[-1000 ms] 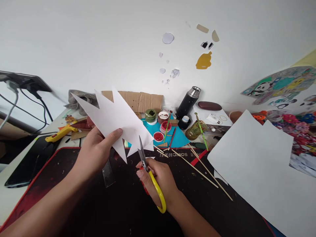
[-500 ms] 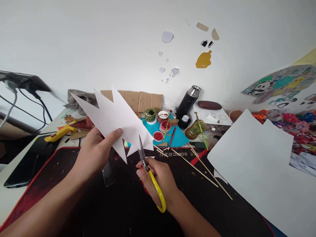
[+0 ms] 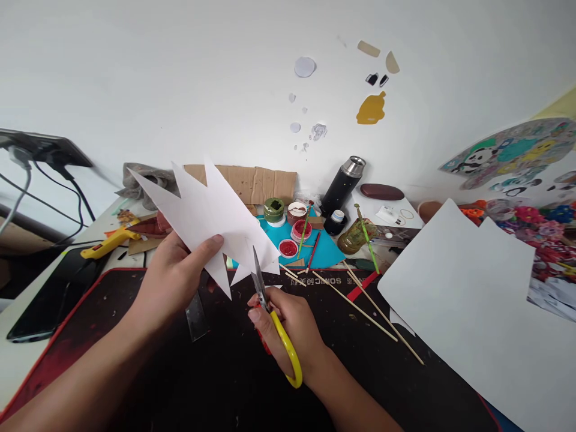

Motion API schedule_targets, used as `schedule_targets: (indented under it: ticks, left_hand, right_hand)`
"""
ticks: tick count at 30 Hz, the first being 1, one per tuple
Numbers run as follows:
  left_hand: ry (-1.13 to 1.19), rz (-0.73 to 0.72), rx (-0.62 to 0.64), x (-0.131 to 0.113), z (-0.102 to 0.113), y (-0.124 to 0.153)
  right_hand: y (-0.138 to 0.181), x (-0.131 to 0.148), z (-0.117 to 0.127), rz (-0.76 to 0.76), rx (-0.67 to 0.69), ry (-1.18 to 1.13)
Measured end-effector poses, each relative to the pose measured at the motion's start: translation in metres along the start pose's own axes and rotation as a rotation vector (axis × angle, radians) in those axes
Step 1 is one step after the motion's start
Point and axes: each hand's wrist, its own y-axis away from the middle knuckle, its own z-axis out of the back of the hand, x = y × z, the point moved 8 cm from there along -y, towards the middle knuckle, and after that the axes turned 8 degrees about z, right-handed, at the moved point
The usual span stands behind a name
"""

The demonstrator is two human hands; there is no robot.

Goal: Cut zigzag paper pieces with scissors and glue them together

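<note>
My left hand (image 3: 173,279) holds up a white paper cutout (image 3: 207,213) with several pointed spikes along its edges, thumb on its front face. My right hand (image 3: 292,327) grips scissors (image 3: 265,300) with a yellow handle. The blades point upward and reach into the lower right edge of the cutout, between two spikes. Both hands hover above a black desk mat with a red border (image 3: 216,372).
Large white sheets (image 3: 472,300) lie at the right. Wooden skewers (image 3: 364,306), paint jars (image 3: 288,225) on blue paper, a black thermos (image 3: 342,183), cardboard (image 3: 252,180), a yellow glue gun (image 3: 110,240) and a phone (image 3: 49,300) crowd the desk. A metal ruler (image 3: 197,315) lies on the mat.
</note>
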Motion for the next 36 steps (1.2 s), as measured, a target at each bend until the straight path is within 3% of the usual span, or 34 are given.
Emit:
schedule_targets:
  ticks: [36]
  left_hand:
    - [-0.034, 0.023, -0.017, 0.0025, 0.0023, -0.0005]
  right_hand:
    - [-0.0002, 0.0039, 0.0010, -0.002, 0.006, 0.032]
